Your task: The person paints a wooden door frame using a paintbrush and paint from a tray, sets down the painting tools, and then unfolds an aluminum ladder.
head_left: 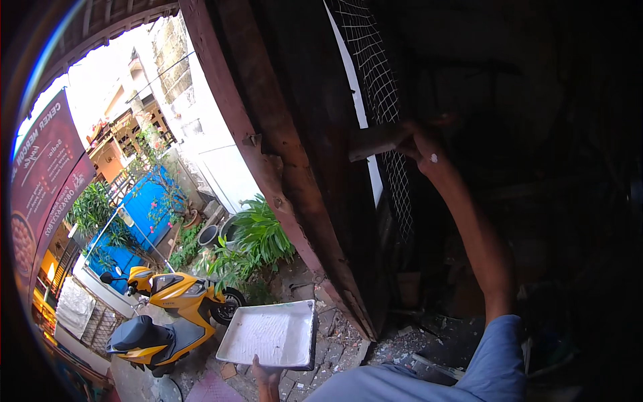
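Note:
My left hand (266, 376) grips the near edge of a white paint tray (268, 333), with its thumb over the rim. The tray is held out level at the lower middle, its ribbed inside coated white. My right arm reaches up and forward into the shade. At its end my right hand (420, 144) is closed on what looks like a paint roller (375, 142); its handle is lost in the dark. The roller's end lies against or just in front of a dark wooden panel (321, 134). A white spot shows on my right wrist.
A yellow scooter (181, 295) stands left of the tray. Green plants (258, 231) grow by the white wall (218, 147). White netting (375, 74) hangs beside the panel. Broken paving and rubble (335, 335) cover the ground. A red banner (50, 181) hangs at far left.

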A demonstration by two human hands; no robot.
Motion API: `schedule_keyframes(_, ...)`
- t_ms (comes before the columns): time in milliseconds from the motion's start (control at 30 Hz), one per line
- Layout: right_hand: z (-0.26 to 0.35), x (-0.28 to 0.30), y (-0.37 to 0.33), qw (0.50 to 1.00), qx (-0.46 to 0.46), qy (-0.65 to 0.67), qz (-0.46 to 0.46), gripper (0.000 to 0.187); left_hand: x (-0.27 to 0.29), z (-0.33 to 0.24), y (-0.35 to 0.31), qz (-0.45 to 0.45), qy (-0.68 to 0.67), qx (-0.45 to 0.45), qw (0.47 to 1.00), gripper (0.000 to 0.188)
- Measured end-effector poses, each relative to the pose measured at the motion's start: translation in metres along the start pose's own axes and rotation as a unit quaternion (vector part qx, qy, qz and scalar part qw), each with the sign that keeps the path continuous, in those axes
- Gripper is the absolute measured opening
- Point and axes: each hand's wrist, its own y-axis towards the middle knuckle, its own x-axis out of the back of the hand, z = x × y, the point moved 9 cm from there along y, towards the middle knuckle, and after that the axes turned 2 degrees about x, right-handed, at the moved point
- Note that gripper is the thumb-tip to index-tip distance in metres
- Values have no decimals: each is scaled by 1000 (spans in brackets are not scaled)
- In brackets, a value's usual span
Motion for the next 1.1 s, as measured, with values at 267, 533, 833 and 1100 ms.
schedule_keyframes(267,130,-83,73,986,130,33,96,13,-3,10,1,-27,18,2,999,56)
schedule_keyframes(533,144,-94,60,978,181,50,90,14,-16,23,4,-30,14,0,999,57)
schedule_keyframes(833,73,-40,41,993,26,-37,109,16,9,23,19,-43,-20,2,999,53)
schedule_keyframes(1100,181,-95,75,976,179,121,37,17,-29,31,4,-28,-20,2,999,50)
